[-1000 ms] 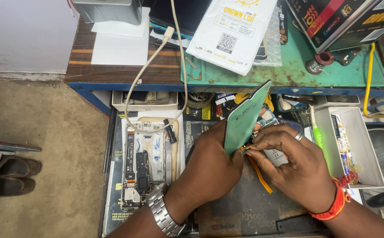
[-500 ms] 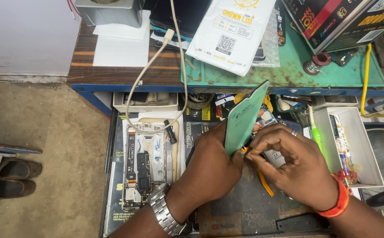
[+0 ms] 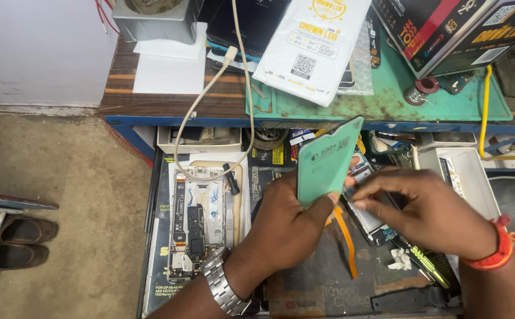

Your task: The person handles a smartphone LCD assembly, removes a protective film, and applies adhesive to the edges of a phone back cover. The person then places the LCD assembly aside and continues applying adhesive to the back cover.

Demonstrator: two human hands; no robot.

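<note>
The green panel (image 3: 326,158) looks thin and fragile, so your left hand (image 3: 287,227) pinches its lower edge while your right hand (image 3: 432,212) works loosely beside that grip.

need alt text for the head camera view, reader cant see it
Seen from above, a person's left hand holds a green phone-shaped panel upright while the right hand pinches at its lower edge, over an open drawer of phone parts. An opened phone frame lies at left, under a cluttered workbench.
</note>
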